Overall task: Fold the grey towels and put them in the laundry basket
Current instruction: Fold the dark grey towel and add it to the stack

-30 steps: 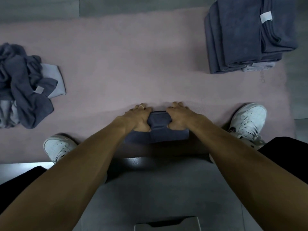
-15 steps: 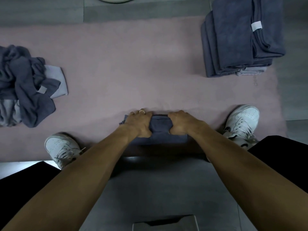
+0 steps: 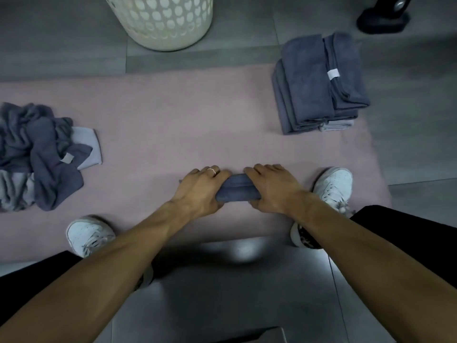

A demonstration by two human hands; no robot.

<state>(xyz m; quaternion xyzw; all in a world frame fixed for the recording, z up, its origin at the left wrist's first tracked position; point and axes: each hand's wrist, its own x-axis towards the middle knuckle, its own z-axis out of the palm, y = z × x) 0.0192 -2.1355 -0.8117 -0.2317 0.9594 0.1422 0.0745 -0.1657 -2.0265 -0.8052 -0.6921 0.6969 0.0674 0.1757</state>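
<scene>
Hands grasp one folded grey towel [image 3: 236, 191] on the pink mat [image 3: 173, 125]: left hand [image 3: 201, 191] and right hand [image 3: 273, 189] clutch its ends. Folded stack [image 3: 319, 82] waits at 2 o'clock, crumpled pile [image 3: 37, 154] at 9, laundry basket [image 3: 163, 18] at 12; nothing visibly basketed yet.
</scene>
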